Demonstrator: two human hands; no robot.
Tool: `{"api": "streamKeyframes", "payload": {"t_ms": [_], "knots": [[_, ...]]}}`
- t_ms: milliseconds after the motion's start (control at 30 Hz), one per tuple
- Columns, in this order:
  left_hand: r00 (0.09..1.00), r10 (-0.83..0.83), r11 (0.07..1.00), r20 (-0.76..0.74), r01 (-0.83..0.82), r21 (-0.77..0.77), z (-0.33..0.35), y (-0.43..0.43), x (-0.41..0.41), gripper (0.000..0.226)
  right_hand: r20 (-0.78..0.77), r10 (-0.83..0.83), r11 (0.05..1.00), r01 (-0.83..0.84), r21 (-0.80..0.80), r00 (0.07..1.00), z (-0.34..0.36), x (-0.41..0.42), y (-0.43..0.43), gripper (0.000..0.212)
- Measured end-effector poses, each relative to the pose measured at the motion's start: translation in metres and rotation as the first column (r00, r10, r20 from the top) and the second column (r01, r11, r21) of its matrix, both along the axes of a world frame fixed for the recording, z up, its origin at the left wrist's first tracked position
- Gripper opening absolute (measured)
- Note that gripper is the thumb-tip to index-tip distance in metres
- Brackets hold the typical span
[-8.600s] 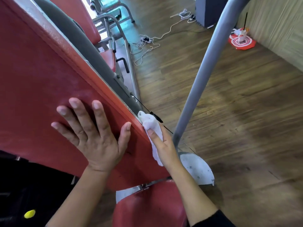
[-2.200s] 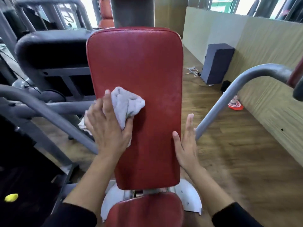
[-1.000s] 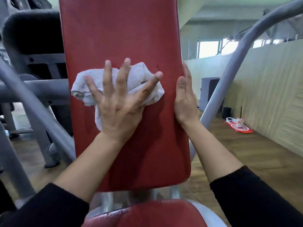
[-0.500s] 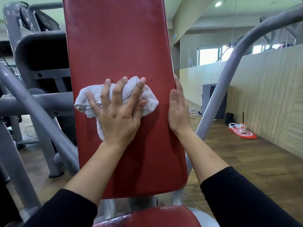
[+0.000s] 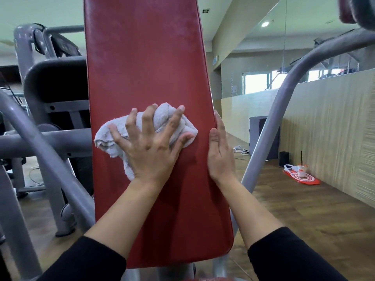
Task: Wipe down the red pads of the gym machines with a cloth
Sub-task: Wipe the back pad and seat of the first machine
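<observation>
A tall red back pad (image 5: 146, 63) stands upright straight ahead and fills the middle of the head view. My left hand (image 5: 150, 147) presses a crumpled white cloth (image 5: 168, 118) flat against the pad's middle, fingers spread over it. My right hand (image 5: 220, 151) rests along the pad's right edge, fingers together and pointing up, holding nothing. A sliver of the red seat pad (image 5: 209, 279) shows at the bottom edge.
Grey machine tubes (image 5: 50, 138) cross on the left. A curved grey arm (image 5: 284, 94) rises on the right, close to my right hand. Beyond lie wooden floor (image 5: 304, 209), a wood-panelled wall (image 5: 324, 122), a dark box (image 5: 263, 136), cables and a red round item (image 5: 302, 177).
Over the last second my left hand and the cloth have slid down and slightly right on the pad, fingers drawn closer. My right hand has stayed on the right edge.
</observation>
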State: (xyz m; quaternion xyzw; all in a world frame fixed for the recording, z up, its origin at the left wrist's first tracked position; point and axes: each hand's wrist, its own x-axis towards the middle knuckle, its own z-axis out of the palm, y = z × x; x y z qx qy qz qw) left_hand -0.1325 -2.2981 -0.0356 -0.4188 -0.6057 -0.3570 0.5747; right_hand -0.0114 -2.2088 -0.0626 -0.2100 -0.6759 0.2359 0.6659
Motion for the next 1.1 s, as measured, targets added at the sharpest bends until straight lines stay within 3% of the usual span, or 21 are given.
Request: {"api": "streamKeyframes", "payload": {"t_ms": [200,400,467,600,767,833,967,1100], "knots": [[0.986,-0.015,0.999,0.169,0.009,0.036,0.066,0.015,0.011,0.048,0.000,-0.013,1.000,0.013,0.012,1.000,0.001,0.001,0.000,0.051],[1.000,-0.005,0.999,0.012,0.006,-0.036,-0.012,-0.001,0.008,0.044,0.005,-0.036,0.999,0.036,0.012,0.999,0.001,0.002,-0.006,0.051],[0.999,-0.039,0.998,0.012,0.039,-0.038,0.012,0.005,0.007,0.045,0.003,-0.042,0.999,0.042,0.007,0.999,0.002,0.002,-0.007,0.051],[0.982,-0.055,0.998,0.183,0.051,0.023,0.071,0.022,0.026,0.050,0.016,-0.035,0.999,0.035,0.003,0.999,0.002,0.001,-0.004,0.053],[0.999,-0.042,0.999,-0.010,0.042,-0.010,0.015,0.016,0.019,0.050,0.026,-0.041,0.999,0.041,-0.006,0.999,0.003,0.004,-0.008,0.051],[0.995,-0.040,0.999,-0.093,0.037,-0.037,0.030,0.017,0.010,0.050,0.014,-0.031,1.000,0.031,-0.002,0.999,0.002,0.004,-0.008,0.051],[0.998,-0.054,0.999,0.033,0.054,-0.007,0.077,0.023,0.010,0.049,-0.001,-0.029,0.999,0.029,0.023,1.000,0.001,0.002,-0.001,0.053],[1.000,-0.013,1.000,-0.006,0.013,-0.027,0.002,-0.002,0.000,0.050,0.009,-0.066,0.996,0.065,0.064,0.998,-0.001,0.002,0.000,0.051]]}}
